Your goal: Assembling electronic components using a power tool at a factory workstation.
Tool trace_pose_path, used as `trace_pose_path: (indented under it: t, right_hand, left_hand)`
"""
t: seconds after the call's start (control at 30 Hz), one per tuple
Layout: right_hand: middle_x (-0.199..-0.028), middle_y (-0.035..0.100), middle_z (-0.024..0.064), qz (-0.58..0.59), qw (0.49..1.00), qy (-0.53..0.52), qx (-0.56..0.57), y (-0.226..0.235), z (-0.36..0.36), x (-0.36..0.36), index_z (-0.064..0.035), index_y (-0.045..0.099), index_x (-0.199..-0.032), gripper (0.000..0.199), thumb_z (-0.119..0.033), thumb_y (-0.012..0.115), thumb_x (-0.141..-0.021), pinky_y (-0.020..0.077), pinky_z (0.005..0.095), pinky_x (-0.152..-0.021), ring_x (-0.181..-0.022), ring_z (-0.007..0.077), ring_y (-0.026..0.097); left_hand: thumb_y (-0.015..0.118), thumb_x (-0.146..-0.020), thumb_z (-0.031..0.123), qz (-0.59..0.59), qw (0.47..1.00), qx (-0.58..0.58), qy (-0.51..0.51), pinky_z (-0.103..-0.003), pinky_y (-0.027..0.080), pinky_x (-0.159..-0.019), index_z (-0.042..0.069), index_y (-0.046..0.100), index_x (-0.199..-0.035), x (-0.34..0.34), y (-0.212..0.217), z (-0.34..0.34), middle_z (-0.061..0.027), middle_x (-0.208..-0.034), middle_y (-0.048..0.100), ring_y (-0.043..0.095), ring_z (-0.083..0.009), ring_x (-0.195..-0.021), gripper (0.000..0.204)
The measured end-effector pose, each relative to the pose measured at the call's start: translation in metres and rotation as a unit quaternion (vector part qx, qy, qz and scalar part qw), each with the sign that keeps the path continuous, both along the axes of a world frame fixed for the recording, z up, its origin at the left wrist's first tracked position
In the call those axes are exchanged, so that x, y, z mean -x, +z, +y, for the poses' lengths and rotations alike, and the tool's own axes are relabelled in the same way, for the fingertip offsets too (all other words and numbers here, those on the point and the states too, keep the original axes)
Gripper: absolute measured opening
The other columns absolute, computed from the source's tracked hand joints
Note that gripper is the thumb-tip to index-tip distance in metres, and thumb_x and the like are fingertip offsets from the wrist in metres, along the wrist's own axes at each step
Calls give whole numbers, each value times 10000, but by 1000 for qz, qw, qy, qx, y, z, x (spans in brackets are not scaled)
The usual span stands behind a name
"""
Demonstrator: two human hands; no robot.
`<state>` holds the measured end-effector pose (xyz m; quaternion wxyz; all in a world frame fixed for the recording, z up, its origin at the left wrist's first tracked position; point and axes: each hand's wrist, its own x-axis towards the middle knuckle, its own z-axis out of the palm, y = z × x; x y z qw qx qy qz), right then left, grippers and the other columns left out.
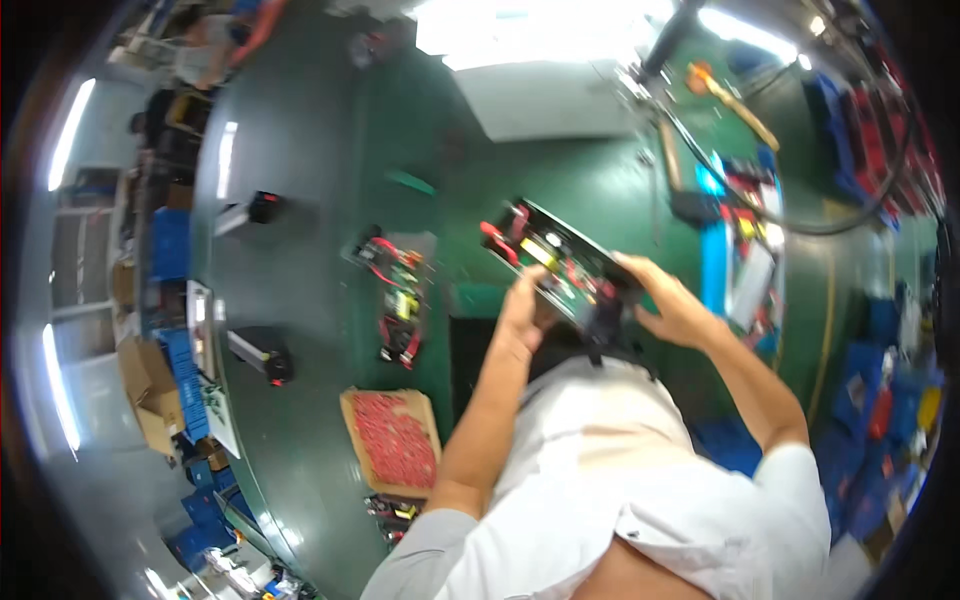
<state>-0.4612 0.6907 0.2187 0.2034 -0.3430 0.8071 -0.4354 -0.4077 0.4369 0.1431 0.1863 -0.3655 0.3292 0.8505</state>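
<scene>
Head view: left hand (521,318) and right hand (680,308) together clasp one circuit-filled casing (568,268).

Your left hand (525,315): some fingers hidden under case (600,262). Parts (575,275) inside blurred. Red bits (392,435) in cardboard tray (401,490) at left too small to tell. Your shirt (600,460) cut off at near edge. Blue bins (858,388) at right blurred.

Site: workshop, apparently for electronics assembly. Evidence: you work at a green bench (290,150) under a bright lamp (530,30); circuitry shows in the unit (565,262) before you and the assembly (402,300) at left; red parts (395,440) fill a shallow box (345,408), near left; blue bins (862,385), right.
</scene>
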Motion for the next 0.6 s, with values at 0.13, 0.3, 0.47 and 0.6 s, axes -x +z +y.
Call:
trace_pose_path:
  t: [0.13,0.3,0.47,0.6]
  right_hand:
    - [-1342,555,157,-64,996,33,-56,11,-9,2,-87,466,-1468,772,95,693,-753,503,416,-1018,-1224,366,583]
    - [-1171,581,111,-161,982,14,-102,7,-5,5,-83,576,-1365,616,77,706,-784,538,346,-882,-1043,262,645]
    - [-1092,567,93,-185,979,1,-85,-7,-19,8,-94,594,-1357,546,16,654,-826,550,300,-796,-866,158,634]
    - [-1034,584,98,-158,984,-44,-69,-10,-33,28,-134,609,-1352,538,-25,640,-826,563,295,-744,-807,158,643]
  left_hand:
    - [570,-910,491,-34,999,-37,-15,-317,531,-820,159,686,-1134,-16,-14,-2,-9,-1030,733,675,-158,-924,417]
    - [431,-1032,492,17,992,-111,-50,-419,541,-952,95,608,-1279,-16,-12,13,-99,-1204,686,682,-239,-1048,500]
    - [429,-1030,616,20,997,-45,-68,-444,524,-959,158,553,-1367,-39,-24,-1,-65,-1237,655,637,-229,-1110,582]
    - [548,-1013,558,59,985,161,-21,-474,506,-958,147,416,-1489,-43,16,-43,-52,-1406,489,529,-243,-1259,643]
